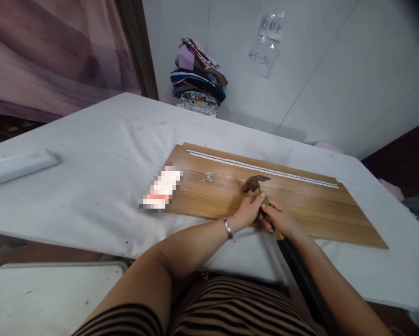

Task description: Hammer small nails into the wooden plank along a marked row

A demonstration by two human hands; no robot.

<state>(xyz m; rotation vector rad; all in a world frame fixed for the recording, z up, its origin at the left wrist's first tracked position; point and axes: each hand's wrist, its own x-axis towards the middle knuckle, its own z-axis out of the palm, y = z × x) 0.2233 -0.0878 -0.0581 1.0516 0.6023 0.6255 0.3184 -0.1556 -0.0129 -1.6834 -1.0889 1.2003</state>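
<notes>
On the wooden board (300, 210), near its front edge, both hands are meeting at a claw hammer (256, 184). The left hand (247, 212) is lying over the yellow handle of the hammer just below the head, and its fingers (258, 198) are curling together around the handle. The right hand (282, 221) is sitting just beside it, lower on the same handle, and its fingers are also closing on the handle; a short part of the handle is showing out behind this hand. The dark hammer head is resting on the board, with the claw pointing to the right. A silver bracelet (228, 228) is sitting on the left wrist.

The board is lying flat on the white tabletop (100, 154), and its long side is running from left to right. A thin pale strip (261, 168) is running along the far edge of the board. A small heap of nails (206, 177) is lying on the board, to the left of the hammer and apart from it. A blurred white and red object (162, 190) is lying at the left end of the board. A long white bar (16, 166) is resting at the left edge of the tabletop, well apart from the board. Behind the tabletop, a pile of folded cloth (198, 77) is standing against the wall, and a paper note (267, 39) with "45-50" is hanging on the wall.
</notes>
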